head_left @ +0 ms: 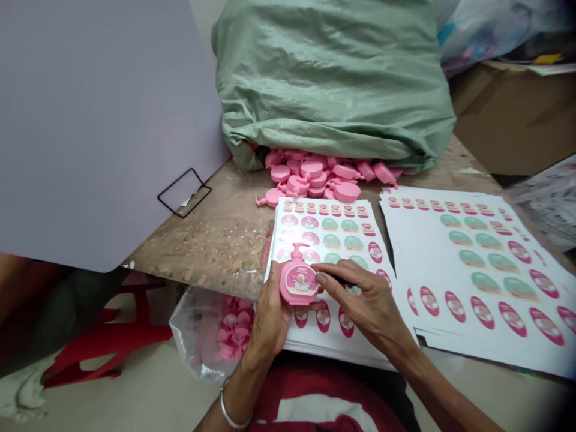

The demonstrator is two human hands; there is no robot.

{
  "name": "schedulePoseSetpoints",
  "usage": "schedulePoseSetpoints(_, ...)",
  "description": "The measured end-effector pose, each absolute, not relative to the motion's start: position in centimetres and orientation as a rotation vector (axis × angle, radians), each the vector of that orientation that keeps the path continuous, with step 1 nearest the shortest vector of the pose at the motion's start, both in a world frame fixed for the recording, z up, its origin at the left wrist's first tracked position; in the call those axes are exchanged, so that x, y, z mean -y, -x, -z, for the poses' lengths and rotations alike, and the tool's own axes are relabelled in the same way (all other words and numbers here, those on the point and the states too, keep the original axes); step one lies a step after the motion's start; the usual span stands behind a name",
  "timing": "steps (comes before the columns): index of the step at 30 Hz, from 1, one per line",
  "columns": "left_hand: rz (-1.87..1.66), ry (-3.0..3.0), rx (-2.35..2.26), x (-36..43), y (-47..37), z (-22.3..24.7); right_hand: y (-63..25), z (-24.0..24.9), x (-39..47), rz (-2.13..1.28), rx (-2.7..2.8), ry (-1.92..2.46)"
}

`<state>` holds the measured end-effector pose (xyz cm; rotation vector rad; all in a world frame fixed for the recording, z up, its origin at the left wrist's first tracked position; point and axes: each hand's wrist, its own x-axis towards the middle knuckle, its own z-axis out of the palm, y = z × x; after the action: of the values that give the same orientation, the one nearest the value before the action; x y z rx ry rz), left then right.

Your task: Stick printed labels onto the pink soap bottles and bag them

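Note:
A small pink pump bottle (299, 282) with a round picture sticker on its front is gripped in my left hand (269, 321), its pump head pointing away from me. My right hand (371, 300) is closed round a thin dark tool (335, 276), mostly hidden by the fingers; its tip is beside the sticker's right edge. Under both hands lies a stack of sticker sheets (291, 336) printed with pink ovals, green domes and small red labels. Some of the green and pink stickers are partly covered by the bottle and fingers.
Many unlabelled pink bottles (310, 174) spill from a large green sack (333, 78) behind the sheets. A second sheet stack (432, 258) lies right. Below the worn table's (211, 240) edge hangs a clear bag (193, 336) of pink bottles. A grey panel (103, 120) stands left, near a red stool (130, 324).

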<state>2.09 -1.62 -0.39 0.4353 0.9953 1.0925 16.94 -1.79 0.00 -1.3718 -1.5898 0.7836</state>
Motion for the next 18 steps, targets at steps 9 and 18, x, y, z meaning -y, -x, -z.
schedulePoseSetpoints(9, -1.077, -0.434, -1.057, 1.57, -2.09, 0.85, -16.74, -0.31, 1.73, -0.743, 1.597, 1.376)
schedulePoseSetpoints(18, -1.087, -0.452, -1.043, 1.52, -2.19, 0.61, -16.73, -0.02, 1.76, -0.658, 1.638, 1.389)
